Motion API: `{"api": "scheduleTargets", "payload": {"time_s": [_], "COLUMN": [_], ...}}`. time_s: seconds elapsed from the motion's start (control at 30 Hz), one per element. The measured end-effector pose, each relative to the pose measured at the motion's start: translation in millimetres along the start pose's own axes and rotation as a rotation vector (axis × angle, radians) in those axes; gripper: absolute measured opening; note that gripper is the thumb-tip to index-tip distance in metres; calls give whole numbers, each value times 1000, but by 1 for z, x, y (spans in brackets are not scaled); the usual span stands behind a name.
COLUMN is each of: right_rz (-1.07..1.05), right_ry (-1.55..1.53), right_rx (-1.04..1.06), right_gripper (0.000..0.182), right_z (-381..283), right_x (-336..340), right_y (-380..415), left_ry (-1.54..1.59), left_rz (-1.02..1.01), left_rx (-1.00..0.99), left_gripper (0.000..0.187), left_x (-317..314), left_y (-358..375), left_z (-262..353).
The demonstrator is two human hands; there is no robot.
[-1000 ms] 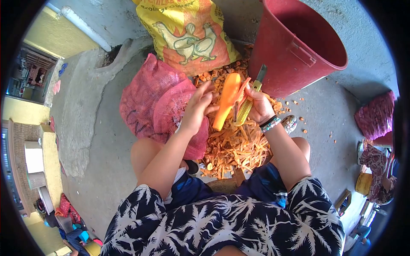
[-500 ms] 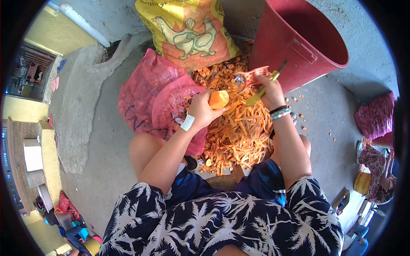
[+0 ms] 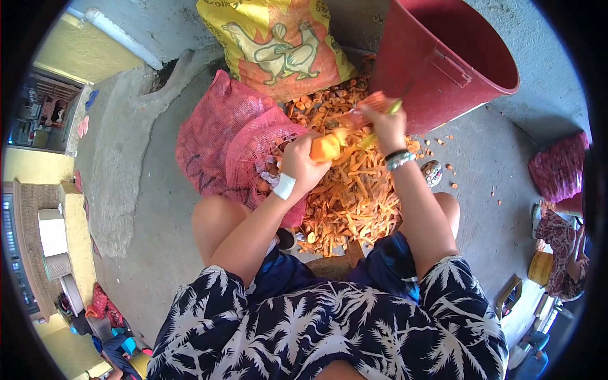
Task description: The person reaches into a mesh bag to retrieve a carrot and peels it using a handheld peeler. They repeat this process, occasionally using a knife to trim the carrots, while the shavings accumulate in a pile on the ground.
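Above the carrot-peel heap (image 3: 358,212), the left hand (image 3: 303,164) grips a carrot (image 3: 325,149), the right hand (image 3: 389,130) a blurred peeler (image 3: 372,101) and cutter (image 3: 396,106). Behind the heap: chicken-print sack (image 3: 278,57), lettering (image 3: 235,3) cropped.

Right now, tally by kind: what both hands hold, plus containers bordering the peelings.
Thick orange carrot: 1
Red plastic peeler, slim yellow-green tool, blurred: 2
Printed yellow-orange sack, pink mesh sack: 2
Red plastic bin: 1
Total: 6

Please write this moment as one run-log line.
left hand: grips carrot | right hand: holds orange peeler and yellow tool, blurred | below: peelings pile | beside pile: pink mesh sack, red bin
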State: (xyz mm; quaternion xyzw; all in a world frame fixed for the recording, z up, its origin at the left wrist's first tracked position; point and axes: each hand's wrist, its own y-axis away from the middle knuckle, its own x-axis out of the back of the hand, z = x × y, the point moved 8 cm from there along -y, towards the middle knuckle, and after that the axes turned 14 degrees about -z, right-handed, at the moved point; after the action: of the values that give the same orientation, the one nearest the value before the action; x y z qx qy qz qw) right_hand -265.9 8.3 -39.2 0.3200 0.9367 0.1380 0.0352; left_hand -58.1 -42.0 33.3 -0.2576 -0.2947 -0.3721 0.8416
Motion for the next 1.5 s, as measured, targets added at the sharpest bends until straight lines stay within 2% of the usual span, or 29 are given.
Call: {"api": "scheduleTargets", "payload": {"time_s": [0.07, 0.13, 0.17, 0.2, 0.27, 0.33, 0.37, 0.4, 0.47, 0.53, 0.57, 0.6, 0.67, 0.73, 0.77, 0.8, 0.87, 0.93, 1.0, 1.07, 1.1, 1.13, 1.2, 1.27, 1.3, 1.33, 1.4, 1.47, 1.5], "right_rz": [259, 383, 308, 300, 57, -181, -201, -270, -242, 114, 213, 140, 48, -98, -131, -178, -166, -150, -139, -6, 89, 179, 291, 280, 181, 183, -64, -135, -109], "right_ry": [85, 342, 216, 221, -178, -264, -270, -334, -244, 310, 175, -157, -190, -112, -181, -150, -216, -205, -192, -111, 73, 104, 171, 146, -39, -36, -336, -227, -283], "right_rx": [83, 301, 322, 322, 323, 284, 229, 258, 205, 476, 295, 307, 366, 341, 402, 360, 151, 202, 250, 345, 494, 336, 355, 487, 488, 490, 383, 417, 206], "right_gripper": [22, 21, 22, 22, 24, 27, 28, 30, 31, 34, 34, 34, 31, 31, 32, 33, 32, 32, 31, 28, 27, 26, 24, 23, 27, 27, 32, 32, 32], "right_z": [14, -11, -12, -22, -31, -38, -46, -49, -41, -38, -25, -28, -46, -64, -71, -65, -46, -45, -38, -28, -24, -13, -27, -45, -59, -71, -73, -57, -33], "right_x": [66, 74, 66, 55, 22, -9, -24, -38, -40, 5, 26, 30, 20, -11, -26, -34, -28, -25, -23, -8, 14, 37, 54, 55, 46, 39, 13, -10, -4], "right_y": [-30, -20, -17, -5, 10, 22, 38, 45, 43, 12, 1, 2, 14, 39, 54, 57, 44, 35, 25, 13, 0, -7, -1, 10, 25, 43, 64, 79, 68], "left_ry": [16, 112, 142, 144, 107, 80, 88, 92, 126, 161, 181, 202, 189, 185, 156, 126, 89, 41, 111, 142, 173, 208, 212, 198, 188, 191, 111, 129, 136], "left_rz": [42, 48, 68, 74, 109, 95, 62, 28, 46, 62, 74, 89, 79, 60, 18, -28, -2, 41, 49, 0, -47, -39, -28, -34, -49, -49, -83, -52, -20], "left_rx": [-33, 99, 100, 107, 41, 32, 56, 81, 41, 1, 14, 32, 53, 65, 54, 42, -11, -70, -14, -96, -176, -243, -141, -144, -150, -152, -166, -168, -166], "left_gripper": [33, 33, 32, 32, 32, 32, 33, 33, 33, 33, 33, 34, 35, 35, 37, 38, 37, 37, 36, 35, 34, 34, 34, 34, 35, 35, 33, 32, 31], "left_x": [11, 19, 23, 23, 22, 19, 16, 13, 18, 19, 21, 25, 22, 17, 15, 11, 4, 3, 1, 4, 4, 3, 4, 7, 6, 6, -1, -3, 1], "left_y": [4, 8, 9, 8, 6, 4, 4, 4, 4, 5, 5, 6, 6, 4, 2, 0, 2, 2, 2, 4, 5, 8, 12, 12, 12, 10, 7, 10, 14], "left_z": [0, -24, -26, -29, -27, -24, -25, -26, -15, -7, -9, -12, -20, -21, -15, -10, -10, -9, -13, 4, 14, 15, 5, 3, 3, 4, 12, 16, 19]}}
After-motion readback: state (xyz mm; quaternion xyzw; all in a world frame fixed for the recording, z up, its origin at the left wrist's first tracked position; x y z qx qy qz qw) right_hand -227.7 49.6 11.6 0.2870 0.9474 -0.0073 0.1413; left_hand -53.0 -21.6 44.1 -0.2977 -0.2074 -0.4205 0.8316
